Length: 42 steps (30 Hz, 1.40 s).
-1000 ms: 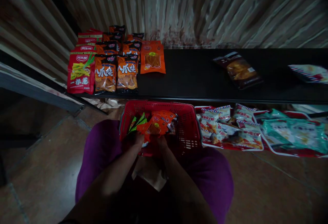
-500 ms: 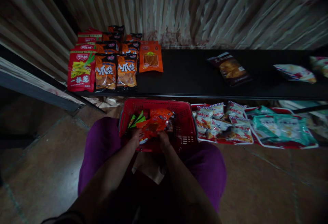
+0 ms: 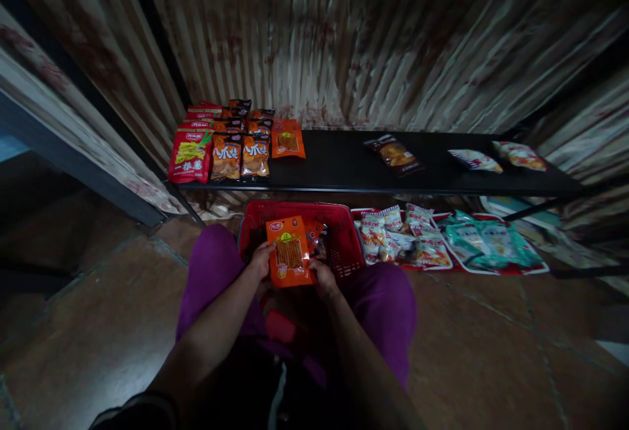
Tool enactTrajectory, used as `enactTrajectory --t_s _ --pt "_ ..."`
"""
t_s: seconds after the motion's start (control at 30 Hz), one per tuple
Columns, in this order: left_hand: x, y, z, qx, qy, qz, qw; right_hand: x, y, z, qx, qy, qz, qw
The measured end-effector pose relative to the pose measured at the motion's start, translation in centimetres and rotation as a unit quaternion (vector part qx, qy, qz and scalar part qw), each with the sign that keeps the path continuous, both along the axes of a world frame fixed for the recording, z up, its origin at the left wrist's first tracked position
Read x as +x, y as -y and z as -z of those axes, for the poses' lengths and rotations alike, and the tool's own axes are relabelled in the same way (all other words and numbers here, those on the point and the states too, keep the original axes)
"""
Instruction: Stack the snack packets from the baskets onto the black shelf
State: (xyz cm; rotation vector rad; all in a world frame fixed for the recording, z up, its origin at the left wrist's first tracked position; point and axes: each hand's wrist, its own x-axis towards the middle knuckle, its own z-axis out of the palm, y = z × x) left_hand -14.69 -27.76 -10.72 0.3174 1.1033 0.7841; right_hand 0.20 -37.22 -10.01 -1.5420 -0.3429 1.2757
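An orange snack bag (image 3: 289, 253) with a clear window showing brown sticks is held flat, face up, over the near side of a red shopping basket (image 3: 348, 223). My left hand (image 3: 261, 261) is closed on its left edge, and my right hand (image 3: 323, 276) grips its lower right edge. Behind it, another orange package (image 3: 315, 232) lies inside the basket, partly covered by the held bag. A similar orange bag (image 3: 287, 139) leans at the back of the black shelf (image 3: 334, 161).
Red bags (image 3: 190, 158) and orange-black snack bags (image 3: 255, 156) stand in rows on the shelf's left. Farther right lie a brown bag (image 3: 394, 154) and two white bags (image 3: 476, 160). Baskets of white packets (image 3: 426, 246) and teal packets (image 3: 491, 241) sit to the right.
Both hands have lifted the orange snack bag up from inside the basket, and it now faces up, flat. The view has shifted, showing more of the shelf's right end.
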Motion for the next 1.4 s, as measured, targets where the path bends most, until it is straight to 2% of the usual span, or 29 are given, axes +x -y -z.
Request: enactTrajectory --t_s 0.17,0.3,0.6,0.77,0.93,1.07,1.23,1.4 --pt "-1.4 1.5 -2.4 0.052 0.039 0.019 0.998 -1.1 1.6 -2.0 0.040 -0.032 0.004 0.999" --pt "-1.7 2.3 -4.4 0.090 0.056 0.037 0.994 -1.5 1.8 -3.6 0.069 -0.071 0.015 0.995" --pt "-1.3 1.9 -10.1 0.173 0.046 0.057 0.982 -1.1 -1.0 -8.8 0.159 -0.095 0.094 0.978" --pt "-0.9 2.2 -11.9 0.202 0.042 0.063 0.976 -0.7 -2.1 -11.6 0.178 -0.077 0.116 0.974" --pt "-0.3 2.5 -13.8 0.234 0.020 0.039 0.971 -0.4 -1.9 -13.2 0.176 -0.062 0.114 0.976" --pt "-0.1 2.7 -14.6 0.269 -0.017 0.036 0.962 -0.4 -1.8 -13.9 0.176 -0.045 0.127 0.975" --pt "-0.2 2.8 -14.2 0.296 -0.075 -0.001 0.952 -0.6 -2.3 -14.5 0.196 -0.018 0.123 0.973" --pt "-0.6 2.6 -14.4 0.309 -0.074 0.008 0.948 -0.7 -2.9 -14.7 0.201 0.003 0.118 0.972"
